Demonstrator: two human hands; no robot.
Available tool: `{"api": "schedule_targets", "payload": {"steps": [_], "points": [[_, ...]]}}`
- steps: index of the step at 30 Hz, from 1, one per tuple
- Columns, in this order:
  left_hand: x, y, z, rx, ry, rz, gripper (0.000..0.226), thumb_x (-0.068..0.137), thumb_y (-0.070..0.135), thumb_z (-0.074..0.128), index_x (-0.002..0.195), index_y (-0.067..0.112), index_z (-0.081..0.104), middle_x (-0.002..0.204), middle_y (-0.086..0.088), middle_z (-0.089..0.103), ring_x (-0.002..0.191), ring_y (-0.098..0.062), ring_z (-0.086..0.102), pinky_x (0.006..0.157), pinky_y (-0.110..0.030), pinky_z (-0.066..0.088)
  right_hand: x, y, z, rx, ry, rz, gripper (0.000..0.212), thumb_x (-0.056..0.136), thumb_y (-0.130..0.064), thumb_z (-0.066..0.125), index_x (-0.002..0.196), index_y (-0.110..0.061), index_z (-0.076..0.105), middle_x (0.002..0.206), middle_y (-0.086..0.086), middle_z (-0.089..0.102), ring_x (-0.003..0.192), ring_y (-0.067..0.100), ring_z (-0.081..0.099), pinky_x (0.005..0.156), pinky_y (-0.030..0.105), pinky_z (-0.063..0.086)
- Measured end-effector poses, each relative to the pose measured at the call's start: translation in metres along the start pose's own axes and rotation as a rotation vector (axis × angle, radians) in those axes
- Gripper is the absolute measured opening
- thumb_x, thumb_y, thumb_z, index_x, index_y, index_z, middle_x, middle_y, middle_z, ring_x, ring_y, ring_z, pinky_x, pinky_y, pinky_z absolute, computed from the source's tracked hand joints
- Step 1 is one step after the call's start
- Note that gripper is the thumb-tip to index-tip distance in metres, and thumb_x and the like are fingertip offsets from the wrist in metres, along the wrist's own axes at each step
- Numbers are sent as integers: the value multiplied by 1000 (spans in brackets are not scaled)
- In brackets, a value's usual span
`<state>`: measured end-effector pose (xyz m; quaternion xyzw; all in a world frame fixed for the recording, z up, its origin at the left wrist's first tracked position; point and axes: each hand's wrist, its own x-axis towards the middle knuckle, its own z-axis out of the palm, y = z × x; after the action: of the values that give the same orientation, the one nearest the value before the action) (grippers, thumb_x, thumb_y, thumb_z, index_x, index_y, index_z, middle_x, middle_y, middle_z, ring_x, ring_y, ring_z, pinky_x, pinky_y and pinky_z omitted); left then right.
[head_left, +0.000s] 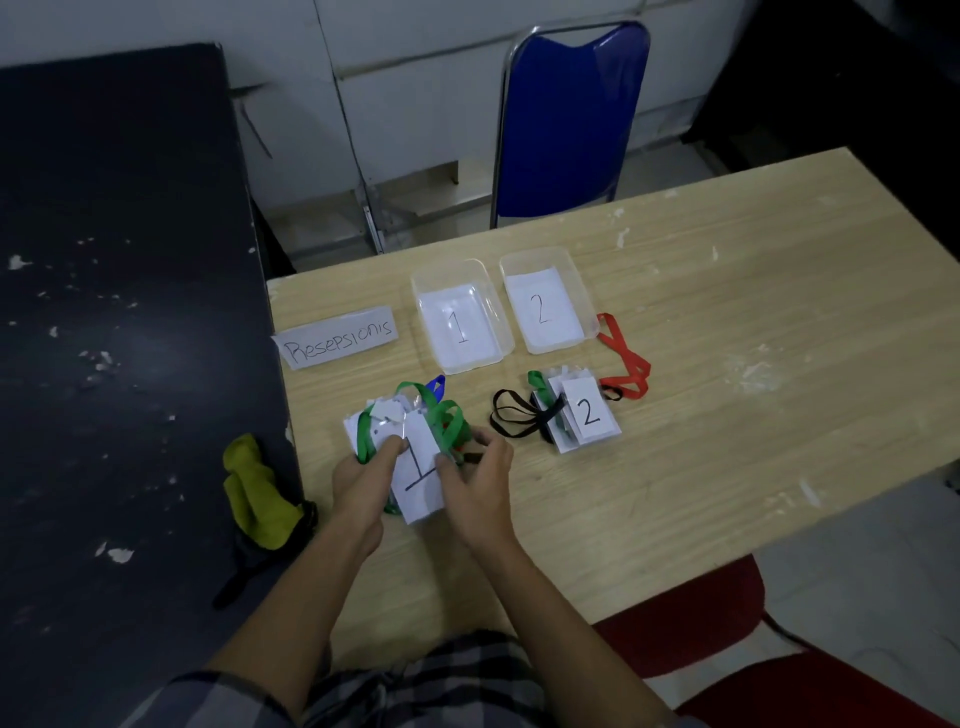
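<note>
– At the table's (701, 322) near left: entry?
– Card stack marked 1 (418, 470), green lanyards (415, 397) attached, just before tray 1 (498, 332). Left hand (363, 480) grasps its left edge; right hand (480, 486) pinches its right.

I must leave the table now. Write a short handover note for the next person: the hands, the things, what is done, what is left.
Left hand: grips the bundle marked 1 at its left side.
Right hand: fingers pinch the same bundle at its right edge, near the green straps.
Bundle marked 2: lies on the table, in front of tray 2.
Done: nothing sorted yet; tray 1 and tray 2 hold only their number papers.
Left: probably bundle 1 goes into tray 1, then bundle 2 into tray 2.
</note>
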<state>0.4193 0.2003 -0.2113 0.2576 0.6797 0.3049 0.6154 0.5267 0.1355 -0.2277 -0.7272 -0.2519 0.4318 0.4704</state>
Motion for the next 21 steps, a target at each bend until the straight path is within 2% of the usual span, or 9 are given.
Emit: {"api": "schedule_targets", "payload": {"steps": [2, 4, 6, 9, 12, 16, 18, 21], "points": [[-2, 7, -5, -11, -26, 21, 8, 88, 14, 69, 96, 18, 70, 93, -7, 74, 81, -24, 68, 67, -33, 55, 0, -9, 2, 164, -43, 134, 48, 93, -28, 67, 133, -28, 40, 129, -10, 48, 115, 7, 57, 95, 28, 52], [-3, 16, -11, -7, -57, 35, 9, 89, 15, 68, 97, 17, 69, 93, -7, 74, 82, -24, 68, 67, -33, 55, 4, -16, 3, 230, -113, 203, 46, 95, -29, 64, 136, -27, 45, 127, -7, 58, 114, 12, 60, 96, 33, 53], [-5, 23, -16, 20, -92, 48, 11, 89, 16, 68, 99, 16, 69, 92, -7, 74, 83, -25, 69, 66, -34, 56, 7, -26, 2, 213, -201, 180, 37, 93, -30, 62, 130, -26, 57, 120, -3, 67, 109, 17, 65, 91, 36, 56], [-8, 31, -24, 113, -181, 75, 12, 87, 17, 70, 99, 14, 72, 93, -8, 76, 86, -28, 72, 72, -40, 60, 10, -50, 1, 256, -288, 205, 16, 96, -23, 58, 108, -22, 69, 96, -2, 75, 89, 17, 70, 76, 33, 56], [-16, 36, -29, 206, -271, 93, 16, 87, 16, 70, 102, 14, 73, 98, -10, 77, 90, -30, 72, 80, -44, 61, 13, -71, -3, 288, -335, 270, 19, 96, -20, 57, 107, -13, 70, 97, 9, 73, 88, 26, 68, 83, 39, 53], [-27, 42, -28, 152, -338, 93, 13, 90, 17, 66, 101, 19, 70, 99, -8, 76, 90, -29, 71, 78, -42, 60, 9, -91, -2, 185, -284, 262, 21, 95, -19, 52, 106, -12, 69, 98, 14, 69, 89, 30, 64, 85, 45, 51], [-30, 44, -25, 111, -372, 91, 19, 91, 19, 64, 110, 21, 64, 104, -7, 74, 90, -26, 69, 73, -38, 57, 7, -99, -2, 154, -226, 256, 19, 96, -22, 52, 106, -14, 67, 98, 13, 69, 88, 30, 64, 83, 46, 52], [-34, 54, -15, 89, -396, 145, 27, 93, 25, 63, 119, 28, 53, 110, 0, 70, 96, -22, 68, 79, -41, 58, 7, -113, -5, 164, -174, 234, 17, 98, -26, 51, 101, -18, 66, 92, 7, 69, 83, 27, 64, 76, 39, 51]]}}
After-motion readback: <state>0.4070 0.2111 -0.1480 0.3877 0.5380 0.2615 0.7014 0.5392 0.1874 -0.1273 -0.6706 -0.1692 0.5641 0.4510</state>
